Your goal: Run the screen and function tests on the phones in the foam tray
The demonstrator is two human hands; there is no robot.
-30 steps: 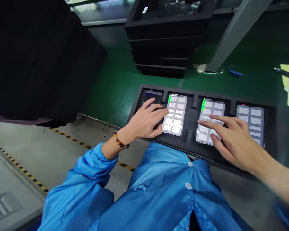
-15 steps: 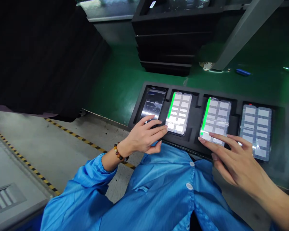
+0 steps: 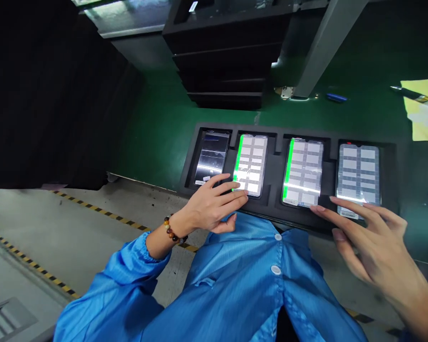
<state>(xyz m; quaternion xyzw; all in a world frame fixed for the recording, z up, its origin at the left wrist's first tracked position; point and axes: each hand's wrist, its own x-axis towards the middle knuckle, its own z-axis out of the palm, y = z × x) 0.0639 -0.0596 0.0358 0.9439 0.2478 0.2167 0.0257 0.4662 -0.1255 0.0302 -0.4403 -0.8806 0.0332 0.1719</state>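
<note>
Several smartphones lie face up in the slots of a black tray [image 3: 274, 190]. The leftmost phone [image 3: 212, 154] has a dark screen with reflections. A second phone [image 3: 252, 161] and a third phone [image 3: 303, 166] show pale blocks and a green strip on the left. The rightmost phone [image 3: 358, 173] has pale blocks without the green strip. My left hand [image 3: 217, 204], wearing a beaded bracelet, has its fingers stretched over the lower end of the second phone. My right hand [image 3: 371, 232] is spread at the near edge of the tray, fingertips close to the third and rightmost phones.
Stacked black trays [image 3: 228, 61] stand behind on the green table [image 3: 157, 137]. A grey post [image 3: 328, 47] rises at the back, near a blue cap [image 3: 337, 98]. A pen [image 3: 415, 95] lies on yellow paper [image 3: 426, 130] at right. Black cloth [image 3: 50, 95] hangs at left.
My right hand has shifted rightward, off the third phone's screen towards the rightmost phone. The camera view has turned right, bringing more of the yellow paper and pen into sight.
</note>
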